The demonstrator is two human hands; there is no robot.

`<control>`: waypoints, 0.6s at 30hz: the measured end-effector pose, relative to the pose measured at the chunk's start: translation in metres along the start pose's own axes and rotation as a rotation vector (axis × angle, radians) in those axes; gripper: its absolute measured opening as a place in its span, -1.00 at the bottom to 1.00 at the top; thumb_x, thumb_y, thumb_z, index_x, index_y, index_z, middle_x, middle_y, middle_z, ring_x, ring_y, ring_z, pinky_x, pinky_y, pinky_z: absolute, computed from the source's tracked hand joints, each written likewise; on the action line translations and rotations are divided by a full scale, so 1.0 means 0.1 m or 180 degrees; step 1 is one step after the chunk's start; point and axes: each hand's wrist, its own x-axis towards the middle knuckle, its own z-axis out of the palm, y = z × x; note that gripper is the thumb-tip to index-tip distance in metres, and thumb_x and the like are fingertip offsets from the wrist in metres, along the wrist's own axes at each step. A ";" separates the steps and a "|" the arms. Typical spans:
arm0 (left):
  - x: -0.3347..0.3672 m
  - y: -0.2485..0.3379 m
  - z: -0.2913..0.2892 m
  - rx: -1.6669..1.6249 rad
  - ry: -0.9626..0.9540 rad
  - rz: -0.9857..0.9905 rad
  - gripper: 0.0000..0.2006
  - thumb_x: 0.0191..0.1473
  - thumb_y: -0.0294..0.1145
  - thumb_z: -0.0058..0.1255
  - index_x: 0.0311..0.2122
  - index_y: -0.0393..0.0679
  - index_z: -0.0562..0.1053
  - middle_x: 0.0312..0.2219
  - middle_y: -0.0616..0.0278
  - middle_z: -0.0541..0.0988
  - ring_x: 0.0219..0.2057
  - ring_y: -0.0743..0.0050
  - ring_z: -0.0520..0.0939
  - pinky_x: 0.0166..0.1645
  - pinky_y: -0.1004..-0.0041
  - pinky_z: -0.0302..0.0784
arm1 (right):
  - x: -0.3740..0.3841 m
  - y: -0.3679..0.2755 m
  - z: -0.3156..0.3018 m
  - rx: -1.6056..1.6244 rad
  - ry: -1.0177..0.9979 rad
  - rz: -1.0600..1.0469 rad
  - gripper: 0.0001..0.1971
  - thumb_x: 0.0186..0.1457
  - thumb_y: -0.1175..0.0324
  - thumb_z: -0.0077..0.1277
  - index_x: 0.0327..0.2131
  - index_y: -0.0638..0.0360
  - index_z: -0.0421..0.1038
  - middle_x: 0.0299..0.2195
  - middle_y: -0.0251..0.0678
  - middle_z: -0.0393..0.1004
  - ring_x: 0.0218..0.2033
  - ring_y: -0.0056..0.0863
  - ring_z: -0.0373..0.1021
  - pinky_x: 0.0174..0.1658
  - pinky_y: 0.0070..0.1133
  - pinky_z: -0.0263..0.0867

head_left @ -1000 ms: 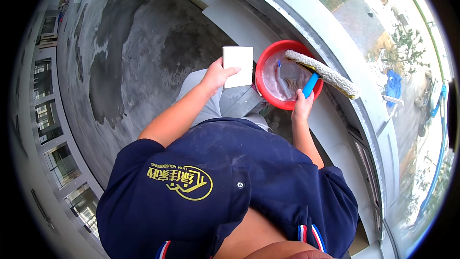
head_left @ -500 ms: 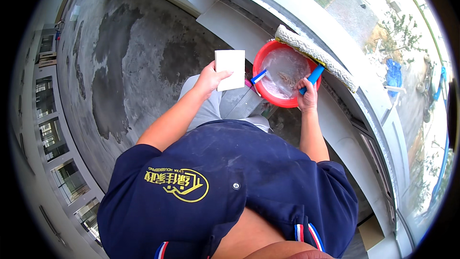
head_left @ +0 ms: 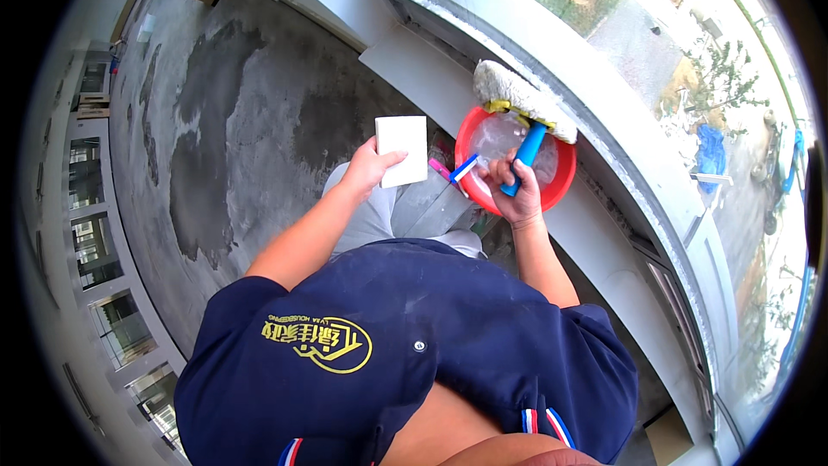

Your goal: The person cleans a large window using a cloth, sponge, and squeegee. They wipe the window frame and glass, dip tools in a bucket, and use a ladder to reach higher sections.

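My left hand (head_left: 366, 166) grips a white rectangular sponge (head_left: 402, 151) by its left side, thumb across its face, held above my grey-clad legs. In my right hand (head_left: 519, 197) is the blue handle of a window washer, its fluffy white sleeve (head_left: 520, 92) mounted on a yellow bar. The sleeve lies over the far part of a red bucket (head_left: 566, 174), covering some of the rim. Cloudy, sudsy water shows inside the bucket. A small blue-and-white tool (head_left: 464, 169) leans across the bucket's left rim, with a pink piece (head_left: 440, 170) beside it.
A long window frame (head_left: 604, 95) curves past the bucket on the right, with a pale sill (head_left: 595, 246) below it. Grey, stained concrete floor (head_left: 285, 112) stretches to the left. A row of windowed panels (head_left: 95, 246) lines the far left.
The washer has moved left and turned, so its sleeve lies more across the bucket and its handle points closer toward me. The sponge has shifted slightly left and nearer to me.
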 end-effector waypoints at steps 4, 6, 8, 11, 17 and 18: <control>0.00 0.05 0.04 -0.0051 -0.0050 0.0214 -0.59 -0.08 -0.46 0.14 -0.08 -0.31 0.35 -0.21 0.12 0.53 -0.19 0.37 0.54 -0.06 0.40 0.43 | 0.07 -0.03 -0.59 0.0072 0.0708 0.0779 -0.77 0.09 0.23 -0.04 -0.25 0.13 0.30 -0.68 -0.45 0.22 -0.60 -0.59 0.18 -0.26 -0.50 0.21; -0.03 0.15 0.03 -0.0058 0.0005 0.0346 -0.59 -0.08 -0.49 0.13 -0.08 -0.31 0.35 -0.21 0.12 0.53 -0.19 0.39 0.55 -0.06 0.42 0.43 | 0.16 -0.12 -0.98 -0.0252 0.1409 0.1025 -0.77 0.10 0.23 -0.02 -0.24 0.14 0.30 -0.63 -0.42 0.29 -0.64 -0.63 0.21 -0.35 -0.54 0.27; -0.04 0.15 -0.05 -0.0135 0.0141 0.0408 -0.58 -0.08 -0.49 0.14 -0.07 -0.32 0.35 -0.20 0.12 0.52 -0.19 0.38 0.55 -0.05 0.42 0.42 | 0.21 -0.17 -1.31 -0.0771 0.2015 0.1172 -0.79 0.11 0.26 -0.01 -0.25 0.14 0.30 -0.58 -0.37 0.36 -0.65 -0.63 0.27 -0.45 -0.56 0.33; -0.01 0.25 -0.13 -0.0149 0.0283 0.0540 -0.57 -0.08 -0.47 0.15 -0.06 -0.33 0.34 -0.19 0.13 0.51 -0.19 0.39 0.54 -0.05 0.44 0.41 | 0.29 -0.19 -1.63 -0.1504 0.2268 0.1563 -0.82 0.11 0.27 -0.01 -0.30 0.13 0.28 -0.52 -0.34 0.39 -0.63 -0.61 0.31 -0.48 -0.54 0.36; -0.12 0.77 -0.39 0.0187 0.0515 0.1102 -0.61 -0.07 -0.45 0.15 -0.10 -0.31 0.38 -0.24 0.17 0.53 -0.24 0.47 0.53 -0.08 0.46 0.40 | -0.05 -0.19 -1.04 -0.1419 0.1648 0.0946 -0.82 0.12 0.30 -0.01 -0.29 0.16 0.29 -0.54 -0.35 0.34 -0.64 -0.61 0.28 -0.50 -0.61 0.30; -0.17 0.85 -0.45 0.0324 0.0601 0.1204 -0.64 -0.05 -0.43 0.13 -0.12 -0.30 0.39 -0.26 0.18 0.53 -0.25 0.48 0.53 -0.10 0.46 0.41 | -0.12 -0.21 -0.95 -0.1441 0.1560 0.0901 -0.82 0.12 0.30 -0.02 -0.29 0.17 0.29 -0.53 -0.35 0.34 -0.64 -0.61 0.27 -0.49 -0.62 0.29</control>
